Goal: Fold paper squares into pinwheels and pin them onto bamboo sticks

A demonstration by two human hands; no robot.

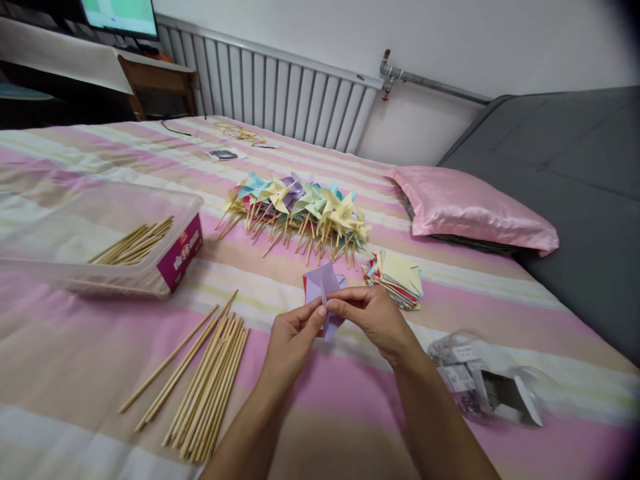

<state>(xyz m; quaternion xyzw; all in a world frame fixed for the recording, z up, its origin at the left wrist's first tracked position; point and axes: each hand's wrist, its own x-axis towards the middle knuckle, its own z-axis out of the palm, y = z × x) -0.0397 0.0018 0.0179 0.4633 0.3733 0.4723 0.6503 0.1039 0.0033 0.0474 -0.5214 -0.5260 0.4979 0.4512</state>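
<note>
Lilac paper [320, 285], partly folded, is pinched low in the centre of the frame. The left hand [293, 333] is closed on it with thumb and forefinger, and the right hand [373, 315] is closed on it from the other side. The paper is held just above a bed [350, 407] covered by a sheet striped pink, cream and tan.

Loose wooden sticks [200, 380] are spread just left of the left hand. A stack of cut paper squares [397, 275] lies just beyond the right hand, and a row of finished pinwheels [300, 203] is laid further up, at mid-frame. A clear plastic tub [60, 273] holding more sticks is seen at the left, and a crumpled clear bag [483, 383] at the lower right.

A pink pillow [470, 210] rests at the bed's right edge, against a grey padded surface [575, 200]. A white radiator [280, 93] is set along the far edge, with a screen [120, 15] at the upper left. Bare sheet is seen along the bottom of the frame and across the upper left of the bed.
</note>
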